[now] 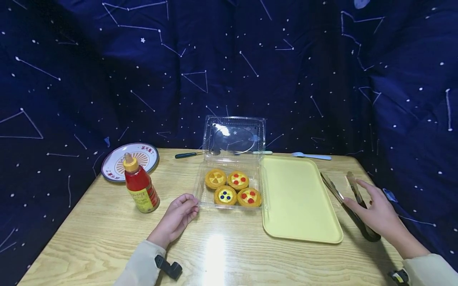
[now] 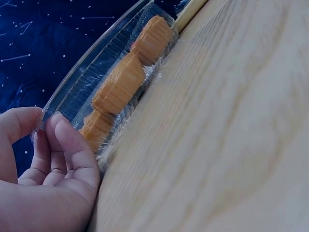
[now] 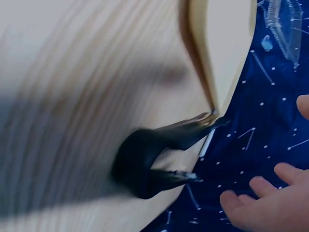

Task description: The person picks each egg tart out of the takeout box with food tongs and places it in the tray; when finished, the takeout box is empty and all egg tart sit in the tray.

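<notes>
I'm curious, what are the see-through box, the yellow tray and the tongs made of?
The box looks like glossy clear plastic: the starry cloth shows through its raised lid, with bright glare. The tray seems smooth plastic, judging by its even colour and rounded corners; coated metal is possible. The tongs have shiny, probably metal tips; their dark part could be plastic or rubber.

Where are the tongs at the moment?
In the head view, the tongs lie on the right side of the table, just right of the yellow tray, with the right hand above them.
</notes>
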`<state>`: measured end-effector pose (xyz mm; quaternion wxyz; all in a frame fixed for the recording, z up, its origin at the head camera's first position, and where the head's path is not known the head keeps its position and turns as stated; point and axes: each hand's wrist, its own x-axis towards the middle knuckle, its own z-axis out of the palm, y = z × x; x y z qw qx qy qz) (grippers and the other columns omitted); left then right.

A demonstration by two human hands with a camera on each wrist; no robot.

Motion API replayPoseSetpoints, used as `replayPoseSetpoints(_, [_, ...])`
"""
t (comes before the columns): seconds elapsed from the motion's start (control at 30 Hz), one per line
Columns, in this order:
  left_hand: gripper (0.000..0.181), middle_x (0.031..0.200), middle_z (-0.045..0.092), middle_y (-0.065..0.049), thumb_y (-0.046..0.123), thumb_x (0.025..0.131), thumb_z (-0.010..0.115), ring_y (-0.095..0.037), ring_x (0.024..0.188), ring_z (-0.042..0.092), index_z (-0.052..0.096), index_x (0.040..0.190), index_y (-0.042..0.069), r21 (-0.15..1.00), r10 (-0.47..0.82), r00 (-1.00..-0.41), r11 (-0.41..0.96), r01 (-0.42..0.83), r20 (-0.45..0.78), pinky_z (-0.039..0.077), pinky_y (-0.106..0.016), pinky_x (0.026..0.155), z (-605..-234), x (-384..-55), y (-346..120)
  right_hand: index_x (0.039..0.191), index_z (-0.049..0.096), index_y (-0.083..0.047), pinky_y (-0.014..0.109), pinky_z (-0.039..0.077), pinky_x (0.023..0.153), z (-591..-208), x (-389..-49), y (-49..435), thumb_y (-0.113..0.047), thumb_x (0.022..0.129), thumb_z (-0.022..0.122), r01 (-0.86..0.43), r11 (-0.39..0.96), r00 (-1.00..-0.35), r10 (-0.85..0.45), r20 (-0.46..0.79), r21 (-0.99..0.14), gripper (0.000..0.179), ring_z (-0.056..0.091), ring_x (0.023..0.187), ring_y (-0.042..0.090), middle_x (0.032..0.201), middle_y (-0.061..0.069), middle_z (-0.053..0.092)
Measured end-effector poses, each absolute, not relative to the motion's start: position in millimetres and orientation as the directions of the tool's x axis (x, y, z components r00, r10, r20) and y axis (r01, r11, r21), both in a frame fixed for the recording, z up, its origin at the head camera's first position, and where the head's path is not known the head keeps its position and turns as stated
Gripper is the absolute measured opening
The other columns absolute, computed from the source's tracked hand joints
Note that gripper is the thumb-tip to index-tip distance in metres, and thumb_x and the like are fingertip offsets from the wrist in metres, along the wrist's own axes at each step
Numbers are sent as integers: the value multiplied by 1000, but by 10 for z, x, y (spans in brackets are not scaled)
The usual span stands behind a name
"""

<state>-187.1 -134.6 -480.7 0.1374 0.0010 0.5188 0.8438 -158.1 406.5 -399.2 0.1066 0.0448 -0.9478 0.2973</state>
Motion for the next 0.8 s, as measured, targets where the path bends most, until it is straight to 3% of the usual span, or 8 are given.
replayPoseSetpoints(0.17, [6, 89, 57, -4, 5, 97, 59, -12, 77, 58, 54, 95, 9, 872, 230, -961, -425, -242, -155, 51, -21, 69, -4817, -1863, -1347, 151, 17, 10, 78, 21, 95, -4095, -1577, 4185, -35, 94, 67, -101, 844, -977, 15, 211, -527, 87, 17, 133, 63, 146, 44, 21])
replayPoseSetpoints(0.37, [6, 90, 58, -4, 5, 98, 57, -11, 77, 59, 55, 95, 9, 866, 240, -959, -436, -246, -151, 51, -20, 70, -4815, -1867, -1357, 151, 8, 12, 78, 22, 94, -4246, -1630, 4273, -44, 93, 65, -30, 864, -990, 42, 132, -502, 98, 15, 131, 65, 145, 47, 16])
replayPoseSetpoints(0.6, [6, 91, 58, -4, 5, 99, 55, -10, 77, 59, 55, 95, 9, 869, 250, -958, -432, -242, -143, 52, -20, 70, -4818, -1861, -1367, 146, 13, 18, 77, 22, 92, -4334, -1714, 4318, -47, 89, 69, 24, 885, -992, 77, 96, -466, 103, 18, 124, 68, 136, 50, 23])
replayPoseSetpoints(0.8, [6, 92, 58, -4, 4, 99, 54, -10, 77, 59, 55, 95, 9, 865, 252, -957, -438, -245, -144, 52, -20, 70, -4812, -1859, -1359, 148, 4, 15, 77, 25, 88, -4338, -1770, 4355, -54, 87, 69, 96, 890, -995, 102, -10, -446, 113, 20, 117, 71, 135, 52, 18])
